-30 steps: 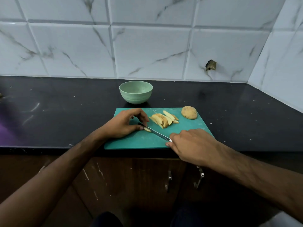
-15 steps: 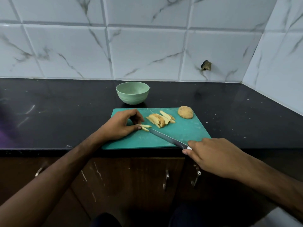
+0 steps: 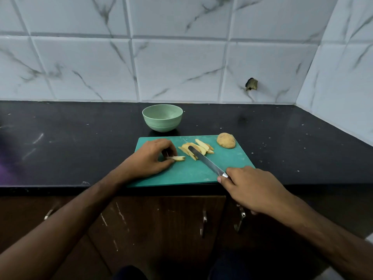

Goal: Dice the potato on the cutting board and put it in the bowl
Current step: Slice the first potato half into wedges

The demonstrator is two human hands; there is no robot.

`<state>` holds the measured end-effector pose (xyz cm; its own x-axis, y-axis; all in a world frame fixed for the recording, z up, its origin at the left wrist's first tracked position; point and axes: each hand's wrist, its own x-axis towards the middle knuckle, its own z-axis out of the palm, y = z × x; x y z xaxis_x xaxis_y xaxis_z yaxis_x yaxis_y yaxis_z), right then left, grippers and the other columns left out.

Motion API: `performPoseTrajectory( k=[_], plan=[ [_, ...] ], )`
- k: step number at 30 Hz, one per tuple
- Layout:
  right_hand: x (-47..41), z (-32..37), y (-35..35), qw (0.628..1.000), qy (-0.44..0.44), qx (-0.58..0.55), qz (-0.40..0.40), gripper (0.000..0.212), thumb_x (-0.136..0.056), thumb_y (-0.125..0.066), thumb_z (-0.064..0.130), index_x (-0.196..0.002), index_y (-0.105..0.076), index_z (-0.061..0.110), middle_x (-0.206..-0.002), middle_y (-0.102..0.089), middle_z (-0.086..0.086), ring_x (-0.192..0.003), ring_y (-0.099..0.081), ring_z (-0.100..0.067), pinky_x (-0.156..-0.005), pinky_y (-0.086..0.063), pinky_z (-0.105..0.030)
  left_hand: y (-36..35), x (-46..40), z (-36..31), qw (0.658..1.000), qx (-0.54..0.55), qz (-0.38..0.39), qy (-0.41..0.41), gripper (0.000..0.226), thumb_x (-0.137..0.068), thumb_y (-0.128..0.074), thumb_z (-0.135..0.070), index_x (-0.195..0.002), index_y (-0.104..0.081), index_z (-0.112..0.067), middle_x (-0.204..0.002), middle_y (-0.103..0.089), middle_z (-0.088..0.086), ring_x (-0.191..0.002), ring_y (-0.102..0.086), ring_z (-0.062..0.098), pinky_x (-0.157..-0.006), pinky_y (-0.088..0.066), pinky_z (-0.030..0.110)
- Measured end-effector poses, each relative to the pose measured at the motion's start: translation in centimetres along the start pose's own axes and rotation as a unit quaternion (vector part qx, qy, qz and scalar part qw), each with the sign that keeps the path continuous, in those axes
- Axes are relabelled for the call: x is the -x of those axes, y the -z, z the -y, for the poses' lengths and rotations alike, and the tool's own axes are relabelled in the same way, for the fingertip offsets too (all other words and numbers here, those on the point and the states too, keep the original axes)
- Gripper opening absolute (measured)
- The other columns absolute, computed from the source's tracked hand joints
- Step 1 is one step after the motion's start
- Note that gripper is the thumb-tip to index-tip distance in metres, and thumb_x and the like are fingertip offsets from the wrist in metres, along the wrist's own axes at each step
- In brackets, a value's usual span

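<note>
A green cutting board (image 3: 232,164) lies at the counter's front edge. On it, my left hand (image 3: 150,158) pinches a couple of potato strips (image 3: 178,158) against the board. A pile of potato wedges (image 3: 199,147) lies in the board's middle, and a half potato (image 3: 226,140) sits skin side up at the far right corner. My right hand (image 3: 252,186) grips the handle of a knife (image 3: 205,160), whose blade tip rests over the wedge pile. A pale green bowl (image 3: 162,117) stands just behind the board; nothing shows inside it.
The black counter (image 3: 70,138) runs wide on both sides, ending at a white marble-tile wall behind and on the right. Brown cabinet doors with metal handles (image 3: 203,223) are below the counter edge.
The knife has swung right, its blade moving from beside my left fingers to over the wedge pile. My left hand stays on the strips.
</note>
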<state>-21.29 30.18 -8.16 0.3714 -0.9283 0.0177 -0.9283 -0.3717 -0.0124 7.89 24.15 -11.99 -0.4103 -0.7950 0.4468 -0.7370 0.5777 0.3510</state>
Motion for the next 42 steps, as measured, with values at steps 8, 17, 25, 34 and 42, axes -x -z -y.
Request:
performPoseTrajectory(
  k=[8, 17, 25, 34, 42],
  plan=[
    [-1.0, 1.2, -1.0, 0.998, 0.012, -0.067, 0.006, 0.038, -0.106, -0.029, 0.055, -0.082, -0.044, 0.03, -0.074, -0.059, 0.006, -0.063, -0.066, -0.016, -0.05, -0.033, -0.023, -0.8, -0.6, -1.3, 0.999, 0.007, -0.022, 0.042, 0.027, -0.088, -0.077, -0.032, -0.108, -0.06, -0.025, -0.085, -0.067, -0.011, -0.083, -0.065, 0.004, -0.074, -0.053, 0.024],
    [-0.7, 1.2, -0.9, 0.996, 0.004, -0.094, 0.004, 0.046, -0.107, -0.027, 0.054, -0.088, -0.058, 0.027, -0.084, -0.068, 0.005, -0.068, -0.065, -0.01, -0.061, -0.049, -0.028, -0.9, 0.1, -1.1, 0.996, -0.022, -0.036, 0.082, 0.024, -0.086, -0.076, -0.042, -0.102, -0.068, -0.026, -0.086, -0.062, -0.011, -0.079, -0.061, 0.005, -0.073, -0.054, 0.031],
    [-0.2, 1.3, -0.8, 0.996, 0.0, -0.086, 0.003, 0.047, -0.107, -0.026, 0.054, -0.086, -0.057, 0.026, -0.077, -0.065, 0.003, -0.054, -0.062, -0.009, -0.055, -0.047, -0.025, -0.9, 0.1, -1.0, 0.996, -0.026, -0.028, 0.084, 0.016, -0.088, -0.076, -0.038, -0.096, -0.072, -0.024, -0.085, -0.062, -0.011, -0.077, -0.059, 0.005, -0.07, -0.054, 0.028],
    [-0.4, 2.3, -1.6, 0.999, 0.014, -0.043, 0.0, 0.043, -0.108, -0.023, 0.053, -0.084, -0.048, 0.028, -0.072, -0.061, 0.002, -0.05, -0.063, -0.012, -0.048, -0.042, -0.023, -0.7, 0.0, -1.2, 0.993, 0.008, -0.022, 0.114, 0.015, -0.087, -0.078, -0.033, -0.096, -0.074, -0.022, -0.088, -0.065, -0.009, -0.079, -0.061, 0.006, -0.069, -0.053, 0.024],
    [-0.8, 1.9, -0.6, 0.998, 0.005, -0.045, -0.04, 0.044, -0.108, -0.023, 0.053, -0.083, -0.049, 0.029, -0.071, -0.06, 0.005, -0.06, -0.065, -0.014, -0.049, -0.036, -0.025, -0.7, 0.1, -1.3, 0.993, -0.002, -0.029, 0.113, 0.016, -0.086, -0.079, -0.035, -0.095, -0.075, -0.022, -0.084, -0.065, -0.01, -0.077, -0.061, 0.006, -0.07, -0.055, 0.029]
  ],
)
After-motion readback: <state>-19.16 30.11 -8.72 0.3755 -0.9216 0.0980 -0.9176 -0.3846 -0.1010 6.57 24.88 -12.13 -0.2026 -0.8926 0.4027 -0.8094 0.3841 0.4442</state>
